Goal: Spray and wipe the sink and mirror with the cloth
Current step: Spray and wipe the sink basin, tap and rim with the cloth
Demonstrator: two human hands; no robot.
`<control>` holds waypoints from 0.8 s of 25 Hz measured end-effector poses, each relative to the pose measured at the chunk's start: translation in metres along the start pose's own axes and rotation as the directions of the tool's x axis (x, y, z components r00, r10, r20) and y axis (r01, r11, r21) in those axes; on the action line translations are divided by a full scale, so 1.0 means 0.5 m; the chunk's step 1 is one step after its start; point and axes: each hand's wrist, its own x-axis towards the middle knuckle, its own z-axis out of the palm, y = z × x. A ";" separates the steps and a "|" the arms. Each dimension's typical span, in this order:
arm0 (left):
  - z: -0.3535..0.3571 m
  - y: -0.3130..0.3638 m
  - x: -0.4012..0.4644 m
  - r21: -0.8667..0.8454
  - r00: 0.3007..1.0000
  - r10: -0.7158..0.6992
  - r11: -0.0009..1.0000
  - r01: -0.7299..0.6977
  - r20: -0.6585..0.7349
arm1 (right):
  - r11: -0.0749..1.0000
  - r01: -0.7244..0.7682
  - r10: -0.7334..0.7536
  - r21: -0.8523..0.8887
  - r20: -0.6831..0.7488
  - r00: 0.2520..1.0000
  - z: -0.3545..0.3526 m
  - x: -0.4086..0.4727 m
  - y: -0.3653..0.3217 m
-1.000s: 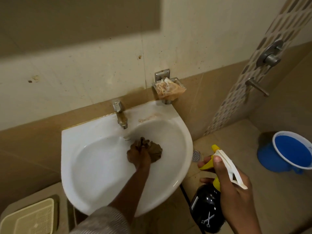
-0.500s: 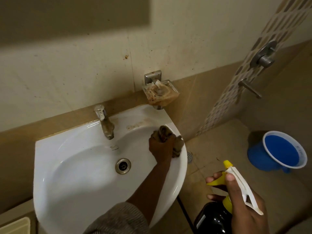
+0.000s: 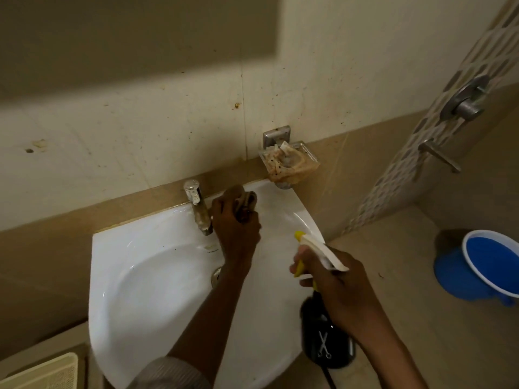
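Observation:
A white corner sink [image 3: 146,276] hangs on the tiled wall. My left hand [image 3: 236,228] grips a bunched brown cloth [image 3: 244,199] and presses it on the sink's back ledge, just right of the metal tap [image 3: 199,211]. My forearm hides most of the drain [image 3: 215,276]. My right hand [image 3: 337,284] holds a black spray bottle [image 3: 325,341] by its yellow and white trigger head, over the sink's right rim, nozzle toward the back ledge. No mirror is in view.
A wall soap dish [image 3: 289,161] with a stained wrapper sits above the sink's right corner. Shower fittings [image 3: 466,105] are on the patterned wall at right. A blue bucket [image 3: 486,265] stands on the floor. A cream basket [image 3: 47,372] shows at lower left.
My left hand has carried the cloth from the basin's right rim up to the back ledge beside the tap. My right hand has lifted the spray bottle toward the sink.

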 end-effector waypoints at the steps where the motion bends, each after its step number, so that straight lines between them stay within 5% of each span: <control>1: -0.002 -0.017 0.013 0.119 1.000 0.019 0.993 -0.019 0.005 | 0.999 -0.020 0.021 -0.037 0.024 1.000 0.026 0.021 -0.004; 6: 0.012 -0.072 0.017 0.446 0.997 0.066 0.894 -0.038 -0.046 | 0.994 -0.033 0.030 -0.101 -0.032 0.999 0.094 0.092 0.010; 15: 0.054 -0.058 0.031 0.816 0.976 0.054 0.540 -0.206 0.211 | 0.996 -0.083 0.078 -0.029 -0.144 0.987 0.049 0.104 0.072; 20: 0.141 -0.014 0.001 0.656 0.913 0.089 0.668 -0.351 0.397 | 0.997 -0.065 0.074 0.047 -0.209 0.975 0.004 0.090 0.082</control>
